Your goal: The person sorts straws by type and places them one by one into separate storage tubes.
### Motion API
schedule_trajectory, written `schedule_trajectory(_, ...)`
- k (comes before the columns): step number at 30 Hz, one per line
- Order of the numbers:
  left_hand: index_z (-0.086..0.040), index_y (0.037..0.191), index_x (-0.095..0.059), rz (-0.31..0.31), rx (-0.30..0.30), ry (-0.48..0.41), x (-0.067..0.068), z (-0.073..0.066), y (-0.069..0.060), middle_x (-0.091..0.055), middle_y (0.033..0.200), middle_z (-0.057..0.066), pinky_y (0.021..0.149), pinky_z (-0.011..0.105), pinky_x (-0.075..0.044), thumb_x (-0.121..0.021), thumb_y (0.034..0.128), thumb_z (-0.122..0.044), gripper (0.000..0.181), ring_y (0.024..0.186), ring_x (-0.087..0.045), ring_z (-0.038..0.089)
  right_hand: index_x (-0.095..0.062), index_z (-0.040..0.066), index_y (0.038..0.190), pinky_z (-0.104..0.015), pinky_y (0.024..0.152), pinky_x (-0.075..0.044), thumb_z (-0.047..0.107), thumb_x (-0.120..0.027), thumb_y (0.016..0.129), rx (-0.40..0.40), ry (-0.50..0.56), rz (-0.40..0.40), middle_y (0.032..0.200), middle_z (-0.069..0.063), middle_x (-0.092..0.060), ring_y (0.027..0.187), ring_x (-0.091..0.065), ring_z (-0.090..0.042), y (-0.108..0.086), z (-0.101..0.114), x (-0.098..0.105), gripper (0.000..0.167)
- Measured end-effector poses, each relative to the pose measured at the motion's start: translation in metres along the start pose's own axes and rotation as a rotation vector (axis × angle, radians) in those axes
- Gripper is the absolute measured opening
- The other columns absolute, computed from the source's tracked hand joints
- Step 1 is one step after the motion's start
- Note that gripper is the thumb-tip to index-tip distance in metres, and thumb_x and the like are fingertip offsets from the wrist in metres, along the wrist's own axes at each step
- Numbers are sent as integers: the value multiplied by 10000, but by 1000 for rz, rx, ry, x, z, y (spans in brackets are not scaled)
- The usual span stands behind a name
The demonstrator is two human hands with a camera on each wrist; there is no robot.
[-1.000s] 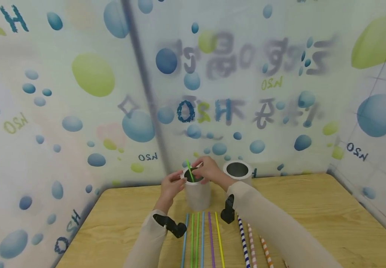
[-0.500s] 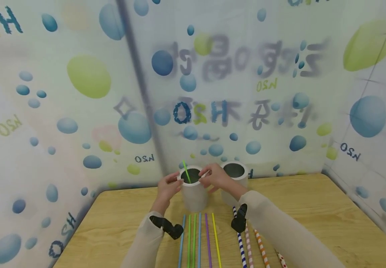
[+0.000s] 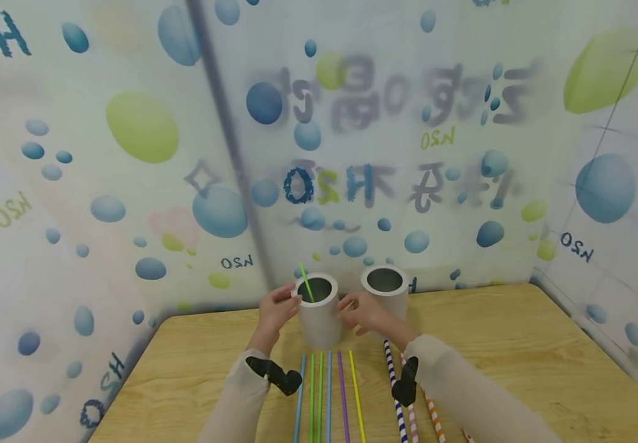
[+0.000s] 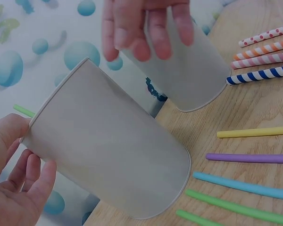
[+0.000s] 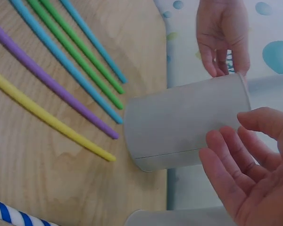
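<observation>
A white cylindrical container (image 3: 320, 325) stands on the wooden table with one green straw (image 3: 306, 282) leaning out of its mouth. My left hand (image 3: 275, 315) holds this container at the left side of its rim, thumb at the edge and fingers against the outer wall in the left wrist view. On the other side, my right hand (image 3: 365, 312) is close beside the container's wall, its fingers loosely bent and nothing in them. Whether its fingertips touch the wall, I cannot tell. Behind the right hand is a second white container (image 3: 385, 266), partly covered by it.
Several plain straws, including a purple straw (image 3: 343, 394) and a yellow straw (image 3: 357, 394), lie in a row in front of the containers. Striped paper straws, one a blue-striped straw (image 3: 394, 387), lie further right, partly under my right sleeve. A patterned curtain (image 3: 319, 154) hangs behind the table.
My right hand has let go of the green straw, withdrawn from the container's mouth and moved right and down beside its wall. The straw stays inside. My left hand keeps its place at the rim.
</observation>
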State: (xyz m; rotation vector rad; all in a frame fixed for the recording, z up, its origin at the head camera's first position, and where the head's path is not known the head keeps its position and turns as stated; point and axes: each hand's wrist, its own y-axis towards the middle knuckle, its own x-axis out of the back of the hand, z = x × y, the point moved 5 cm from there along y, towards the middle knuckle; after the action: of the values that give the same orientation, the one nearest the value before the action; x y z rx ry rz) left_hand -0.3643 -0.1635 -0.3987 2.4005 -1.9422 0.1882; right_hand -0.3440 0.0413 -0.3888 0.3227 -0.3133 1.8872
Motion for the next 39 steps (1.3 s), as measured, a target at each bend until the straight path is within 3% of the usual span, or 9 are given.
schedule_trajectory(9,-26,1186,-597,-5,-3,-13,0,2,2,-538,1087,165,801,360,-522,-646,825,-45,365,962,-545,254,-611,-9,956,-408,576,-547,60,-640,822,-88,-9,16,759,-67,-614,655,-622,-222,-6,-42,-18,153)
schedule_trajectory(21,-28,1186,-599,-6,-5,-6,0,3,0,-529,1093,164,798,361,-524,-646,822,-53,367,972,-536,264,-594,-10,939,-304,445,-515,66,-674,793,-198,80,-65,683,-103,-585,537,-562,-177,-27,-76,-33,183)
schedule_trajectory(27,-38,1189,-597,-8,2,-6,1,1,0,-523,1113,165,816,374,-516,-642,831,-67,362,998,-523,275,-549,-37,943,-318,413,-508,51,-668,775,-194,154,-143,670,-92,-570,518,-551,-162,-33,-82,-41,224)
schedule_trajectory(39,-34,1191,-595,-3,6,-14,0,-1,-2,-515,1116,168,820,380,-514,-649,823,-51,372,998,-521,282,-559,-29,898,-277,407,-499,47,-711,741,-154,87,-205,642,-58,-548,505,-527,-125,-31,-91,-46,231)
